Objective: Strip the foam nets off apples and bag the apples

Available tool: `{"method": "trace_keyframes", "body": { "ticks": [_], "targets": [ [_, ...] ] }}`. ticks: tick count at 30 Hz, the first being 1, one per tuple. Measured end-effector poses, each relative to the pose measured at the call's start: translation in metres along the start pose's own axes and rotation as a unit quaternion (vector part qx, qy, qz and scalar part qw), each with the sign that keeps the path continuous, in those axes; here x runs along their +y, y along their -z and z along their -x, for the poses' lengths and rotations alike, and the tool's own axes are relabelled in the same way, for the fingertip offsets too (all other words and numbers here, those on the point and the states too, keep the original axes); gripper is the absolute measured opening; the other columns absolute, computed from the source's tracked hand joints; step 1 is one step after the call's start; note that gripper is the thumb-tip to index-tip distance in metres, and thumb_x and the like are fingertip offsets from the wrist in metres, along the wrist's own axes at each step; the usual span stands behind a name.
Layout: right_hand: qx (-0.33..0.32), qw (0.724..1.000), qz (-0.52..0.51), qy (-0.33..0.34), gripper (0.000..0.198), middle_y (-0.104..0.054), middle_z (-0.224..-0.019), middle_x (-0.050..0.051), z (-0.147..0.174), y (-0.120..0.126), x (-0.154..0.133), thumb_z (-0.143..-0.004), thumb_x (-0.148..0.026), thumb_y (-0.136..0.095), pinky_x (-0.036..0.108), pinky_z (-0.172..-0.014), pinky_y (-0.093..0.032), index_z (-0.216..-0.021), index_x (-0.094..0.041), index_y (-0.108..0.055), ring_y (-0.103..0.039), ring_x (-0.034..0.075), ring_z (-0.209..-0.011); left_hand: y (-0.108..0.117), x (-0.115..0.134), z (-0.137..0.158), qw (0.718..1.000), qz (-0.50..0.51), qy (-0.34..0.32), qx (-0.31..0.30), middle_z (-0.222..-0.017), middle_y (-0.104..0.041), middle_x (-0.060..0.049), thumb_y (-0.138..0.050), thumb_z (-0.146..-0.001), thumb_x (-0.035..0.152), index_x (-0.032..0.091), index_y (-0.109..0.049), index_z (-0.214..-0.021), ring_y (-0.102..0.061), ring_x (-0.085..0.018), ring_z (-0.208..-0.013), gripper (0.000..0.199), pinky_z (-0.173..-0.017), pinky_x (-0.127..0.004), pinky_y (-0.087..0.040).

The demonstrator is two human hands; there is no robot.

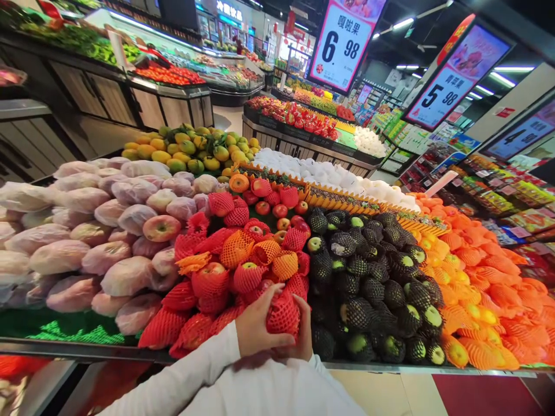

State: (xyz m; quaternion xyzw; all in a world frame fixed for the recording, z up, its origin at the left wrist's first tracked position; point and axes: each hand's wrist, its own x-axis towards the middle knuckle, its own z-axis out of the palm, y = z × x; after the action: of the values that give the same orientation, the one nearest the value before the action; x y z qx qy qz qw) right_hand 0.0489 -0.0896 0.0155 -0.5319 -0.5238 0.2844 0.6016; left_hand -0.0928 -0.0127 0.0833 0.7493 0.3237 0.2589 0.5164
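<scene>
Both my hands are wrapped round one apple (282, 315) in a red foam net, at the front edge of the red-netted pile. My left hand (255, 323) grips it from the left, thumb below and fingers over the top. On its right side my right hand (303, 329) curls round it; part of that hand is hidden behind the apple. More apples in red nets (210, 280) lie just beyond and to the left, a few with orange nets (237, 248). Green apples in black nets (377, 283) sit right beside my right hand.
Apples in clear bags (130, 274) fill the left of the stand. Mangoes (186, 147) lie at the back, white-wrapped fruit (329, 173) behind the middle. Orange-netted fruit (485, 289) covers the right. Price screens (344, 46) hang above. A metal edge (87, 349) runs along the front.
</scene>
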Motion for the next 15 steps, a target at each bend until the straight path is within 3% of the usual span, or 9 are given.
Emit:
{"method": "trace_keyframes", "body": {
  "ticks": [3, 5, 11, 15],
  "targets": [
    [0.013, 0.999, -0.004, -0.037, 0.092, -0.048, -0.135, 0.011, -0.002, -0.001, -0.001, -0.059, -0.043, -0.08, 0.05, -0.105, -0.04, -0.138, -0.029, -0.035, -0.053, 0.034, -0.121, -0.007, -0.01, -0.001, 0.991, 0.099, 0.046, -0.078, -0.125, -0.062, -0.012, -0.083, -0.061, 0.04, 0.018, -0.041, -0.134, -0.059, -0.029, -0.116, 0.088, -0.103, -0.048, -0.046],
    [0.025, 0.999, 0.007, -0.047, 0.088, -0.048, -0.137, 0.013, -0.004, -0.002, -0.003, -0.065, -0.042, -0.078, 0.05, -0.106, -0.04, -0.139, -0.027, -0.035, -0.053, 0.032, -0.122, -0.01, -0.015, -0.002, 0.986, 0.136, 0.051, -0.082, -0.122, -0.065, -0.01, -0.082, -0.063, 0.035, 0.018, -0.042, -0.133, -0.06, -0.027, -0.115, 0.082, -0.102, -0.046, -0.047],
    [-0.045, 0.997, 0.057, 0.016, 0.099, -0.039, -0.149, 0.016, -0.019, -0.003, 0.003, -0.067, -0.042, -0.078, 0.053, -0.112, -0.035, -0.149, -0.022, -0.025, -0.042, 0.036, -0.136, -0.004, -0.026, -0.012, 0.99, 0.127, 0.063, 0.005, -0.127, -0.063, -0.012, -0.085, -0.057, 0.032, 0.015, -0.046, -0.131, -0.057, -0.03, -0.119, 0.085, -0.107, -0.048, -0.043],
    [-0.069, 0.974, 0.199, 0.081, 0.101, -0.031, -0.154, 0.021, -0.031, 0.0, 0.019, -0.078, -0.047, -0.07, 0.058, -0.109, -0.037, -0.154, -0.014, -0.011, -0.033, 0.039, -0.141, 0.022, -0.034, -0.042, 0.991, 0.118, 0.038, 0.047, -0.123, -0.063, -0.011, -0.085, -0.057, 0.034, 0.02, -0.047, -0.123, -0.06, -0.028, -0.115, 0.077, -0.104, -0.047, -0.046]
  ]
}}
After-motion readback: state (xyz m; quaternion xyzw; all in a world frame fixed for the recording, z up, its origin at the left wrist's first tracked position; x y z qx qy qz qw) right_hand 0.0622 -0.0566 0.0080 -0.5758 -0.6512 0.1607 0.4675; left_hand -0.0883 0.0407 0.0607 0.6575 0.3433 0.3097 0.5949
